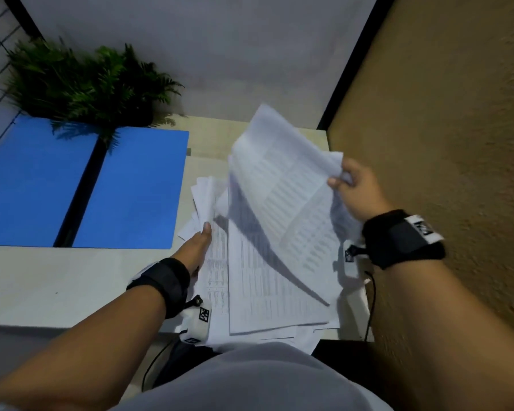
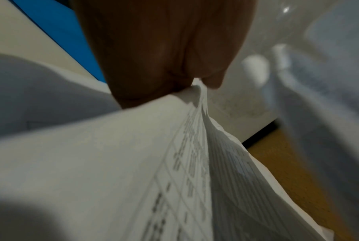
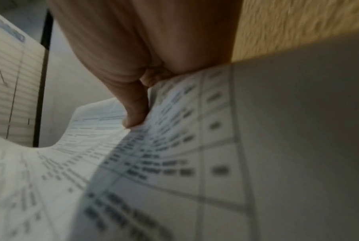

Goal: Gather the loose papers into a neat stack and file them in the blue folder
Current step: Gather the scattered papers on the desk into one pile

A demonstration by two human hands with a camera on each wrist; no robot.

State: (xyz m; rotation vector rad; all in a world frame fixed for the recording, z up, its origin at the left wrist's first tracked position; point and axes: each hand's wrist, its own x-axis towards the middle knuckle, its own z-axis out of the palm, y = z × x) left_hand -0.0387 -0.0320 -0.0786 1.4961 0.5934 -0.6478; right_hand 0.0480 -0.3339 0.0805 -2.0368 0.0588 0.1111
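Observation:
A loose pile of printed papers (image 1: pixel 267 280) lies on the white desk (image 1: pixel 42 280) in front of me. My right hand (image 1: pixel 346 180) pinches the corner of a few sheets (image 1: pixel 282 179) and holds them lifted and curled above the pile; the right wrist view shows its thumb (image 3: pixel 135 112) pressed on the printed sheet (image 3: pixel 174 146). My left hand (image 1: pixel 198 241) grips the left edge of the pile, with paper (image 2: pixel 116 163) pinched between its fingers (image 2: pixel 153 57). The blue folder (image 1: pixel 131 188) lies open and flat to the left of the papers.
A green fern plant (image 1: pixel 80 81) stands at the back left, overhanging the folder's spine. A textured tan wall (image 1: pixel 445 129) runs close along the right side of the desk. A white partition (image 1: pixel 205 48) closes the back. My lap sits against the near edge.

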